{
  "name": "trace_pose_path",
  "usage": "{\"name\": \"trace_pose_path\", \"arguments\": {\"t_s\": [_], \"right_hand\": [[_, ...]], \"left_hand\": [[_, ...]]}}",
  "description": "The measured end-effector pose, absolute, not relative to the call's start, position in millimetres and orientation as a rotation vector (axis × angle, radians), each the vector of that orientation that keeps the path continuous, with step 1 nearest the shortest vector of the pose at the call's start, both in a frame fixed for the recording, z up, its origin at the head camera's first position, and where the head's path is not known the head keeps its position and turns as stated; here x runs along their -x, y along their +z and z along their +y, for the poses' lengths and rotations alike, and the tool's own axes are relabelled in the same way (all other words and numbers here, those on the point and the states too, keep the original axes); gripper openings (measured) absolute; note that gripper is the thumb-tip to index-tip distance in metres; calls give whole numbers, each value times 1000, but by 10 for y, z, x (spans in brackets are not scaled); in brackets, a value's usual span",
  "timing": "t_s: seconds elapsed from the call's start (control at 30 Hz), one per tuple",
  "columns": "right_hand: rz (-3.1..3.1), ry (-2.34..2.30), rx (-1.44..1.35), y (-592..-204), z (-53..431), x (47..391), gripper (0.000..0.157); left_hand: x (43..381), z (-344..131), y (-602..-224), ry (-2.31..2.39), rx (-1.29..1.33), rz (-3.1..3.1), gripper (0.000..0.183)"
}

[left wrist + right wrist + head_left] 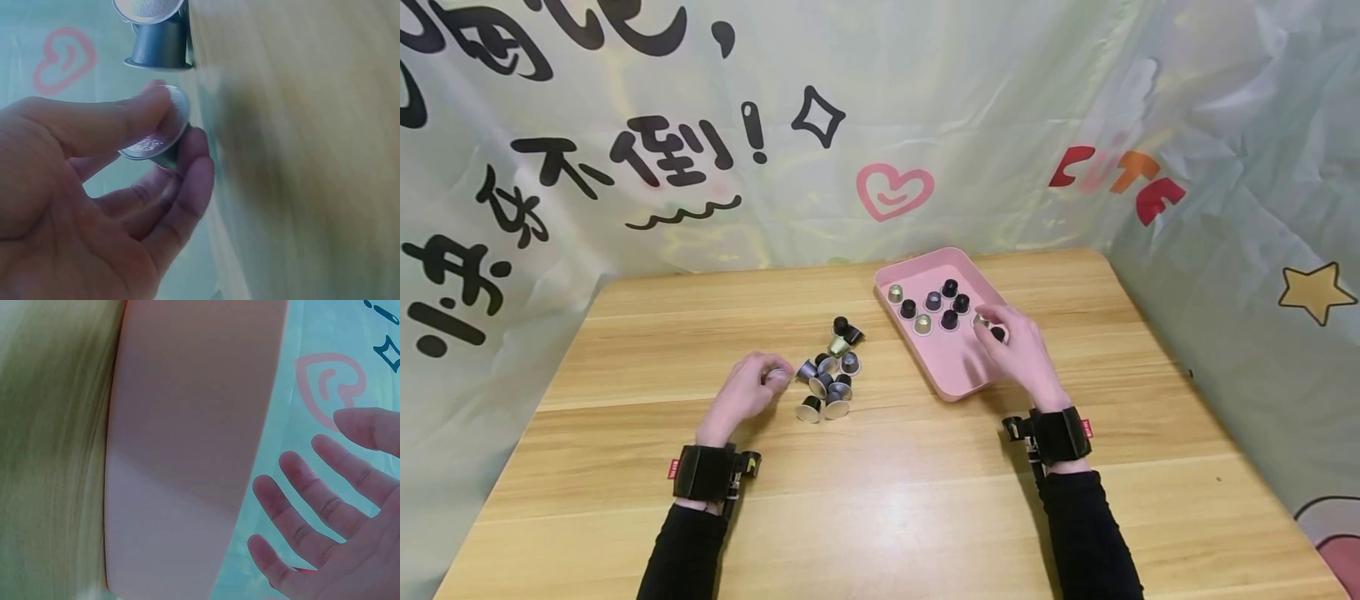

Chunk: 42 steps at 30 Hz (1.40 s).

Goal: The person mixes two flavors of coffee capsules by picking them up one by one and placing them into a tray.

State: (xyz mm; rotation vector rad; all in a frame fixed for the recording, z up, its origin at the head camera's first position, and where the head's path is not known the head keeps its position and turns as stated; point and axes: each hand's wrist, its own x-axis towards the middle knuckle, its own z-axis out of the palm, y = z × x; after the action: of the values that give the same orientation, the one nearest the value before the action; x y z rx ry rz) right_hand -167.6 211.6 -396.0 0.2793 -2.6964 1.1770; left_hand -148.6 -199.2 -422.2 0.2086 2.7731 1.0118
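My left hand (751, 390) pinches a coffee capsule (147, 147) between thumb and fingers, its silver foil lid turned toward the wrist camera and most of its body hidden. To the right of that hand, a loose pile of coffee capsules (822, 385) in black, blue and pale gold lies on the table, some upright and some tipped over. Over the right side of a pink tray (953, 379) is my right hand (1018, 346), its fingertips close to a pale gold capsule (981, 320). In the right wrist view its fingers are spread, with nothing between them.
Several capsules (950, 319), black, blue and pale gold, stand lid down in the tray. The wooden table (880, 517) meets a printed curtain (985, 125) at the back, and another curtain side (1247, 275) hangs along the right edge.
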Motion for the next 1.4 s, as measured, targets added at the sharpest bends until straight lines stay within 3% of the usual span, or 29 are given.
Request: {"name": "trace_pose_path", "arguments": {"t_s": [0.53, 1.07, 1.4], "right_hand": [[-2677, 1205, -280, -3952, 2150, 1678, 38], [-2667, 1198, -299, -3958, 2162, 1686, 38], [-2669, 1218, -288, -3952, 2168, 1685, 37]], "left_hand": [[1455, -1923, -4042, 1125, -194, 2770, 30], [1587, -1402, -3734, 1300, -526, 2693, 29], [1774, -890, -3655, 1134, -748, 2631, 26]]}}
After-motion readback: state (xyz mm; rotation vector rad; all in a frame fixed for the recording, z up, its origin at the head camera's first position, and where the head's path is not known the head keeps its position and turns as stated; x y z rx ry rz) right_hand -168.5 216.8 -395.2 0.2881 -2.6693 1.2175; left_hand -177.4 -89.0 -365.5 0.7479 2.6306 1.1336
